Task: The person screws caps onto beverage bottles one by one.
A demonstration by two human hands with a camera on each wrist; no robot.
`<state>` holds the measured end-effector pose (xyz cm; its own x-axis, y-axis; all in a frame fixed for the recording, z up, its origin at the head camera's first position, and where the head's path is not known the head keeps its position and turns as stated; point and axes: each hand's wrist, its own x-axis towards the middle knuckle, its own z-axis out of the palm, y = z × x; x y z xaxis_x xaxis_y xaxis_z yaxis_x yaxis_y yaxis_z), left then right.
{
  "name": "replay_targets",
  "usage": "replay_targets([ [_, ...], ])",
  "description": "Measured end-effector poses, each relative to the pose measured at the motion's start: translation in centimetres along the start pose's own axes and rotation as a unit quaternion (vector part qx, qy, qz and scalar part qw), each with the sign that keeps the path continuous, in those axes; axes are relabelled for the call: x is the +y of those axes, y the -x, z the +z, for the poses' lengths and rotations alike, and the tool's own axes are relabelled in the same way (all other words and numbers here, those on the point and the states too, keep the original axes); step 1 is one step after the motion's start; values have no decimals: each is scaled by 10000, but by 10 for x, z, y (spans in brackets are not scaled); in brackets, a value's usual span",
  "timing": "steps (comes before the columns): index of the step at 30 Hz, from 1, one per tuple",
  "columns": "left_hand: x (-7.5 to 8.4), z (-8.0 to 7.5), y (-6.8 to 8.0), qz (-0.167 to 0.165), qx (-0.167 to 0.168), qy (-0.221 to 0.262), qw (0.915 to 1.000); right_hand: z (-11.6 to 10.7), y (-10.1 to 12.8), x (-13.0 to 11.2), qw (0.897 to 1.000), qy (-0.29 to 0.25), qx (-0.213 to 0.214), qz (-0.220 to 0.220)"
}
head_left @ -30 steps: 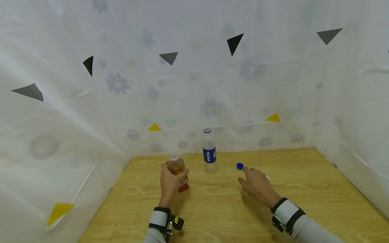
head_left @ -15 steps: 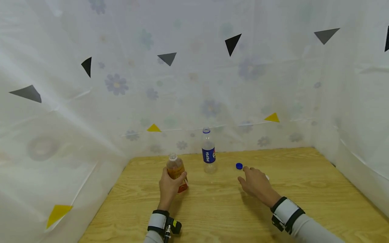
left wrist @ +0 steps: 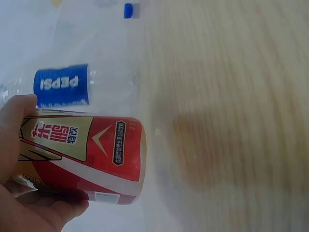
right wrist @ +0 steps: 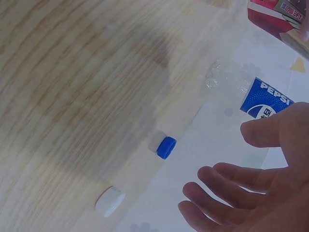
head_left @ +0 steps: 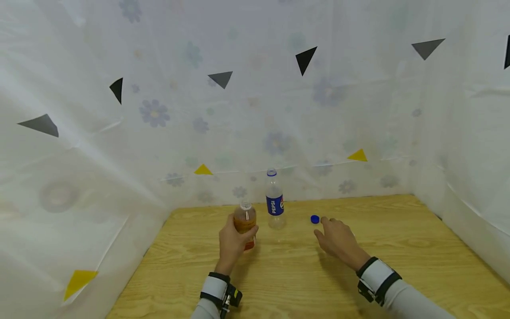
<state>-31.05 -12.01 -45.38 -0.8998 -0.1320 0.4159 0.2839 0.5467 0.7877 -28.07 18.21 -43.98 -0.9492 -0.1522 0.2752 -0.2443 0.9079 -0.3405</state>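
Since approx 1 s ago, left hand (head_left: 232,241) has carried the tea bottle (head_left: 245,223) rightward, now just beside the Pepsi bottle (head_left: 274,199). Fingers wrapped round the tea bottle; it's uncapped w/ amber drink inside. Pepsi bottle is also uncapped and looks empty. Right hand (head_left: 338,240) hovers w/ fingers spread, near blue cap (head_left: 314,219); white cap (right wrist: 109,201) lies on the table (head_left: 398,248).

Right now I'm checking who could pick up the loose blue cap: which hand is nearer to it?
Right. The right hand hovers open just beside the blue cap, fingertips almost at it. The left hand holds the tea bottle, beyond the Pepsi bottle.
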Motion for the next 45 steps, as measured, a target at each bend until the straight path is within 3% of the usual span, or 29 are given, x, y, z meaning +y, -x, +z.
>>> replay_targets([
  [9,27,22,6,618,-754,-242,9949,0,0,0,9999,74,-46,57],
  [16,41,36,10,765,-1168,-301,9897,1,0,1,10000,77,-3,40],
  [25,48,43,19,937,-1257,-426,9867,2,-4,8,9997,219,129,69],
  [32,48,47,26,969,-1435,-359,9842,6,-10,31,9953,882,328,245],
  [39,46,48,28,864,-1424,-417,9851,6,-11,51,9952,462,-235,826],
  [45,46,48,27,896,-1366,-429,9856,9,-11,61,9935,148,-563,977],
])
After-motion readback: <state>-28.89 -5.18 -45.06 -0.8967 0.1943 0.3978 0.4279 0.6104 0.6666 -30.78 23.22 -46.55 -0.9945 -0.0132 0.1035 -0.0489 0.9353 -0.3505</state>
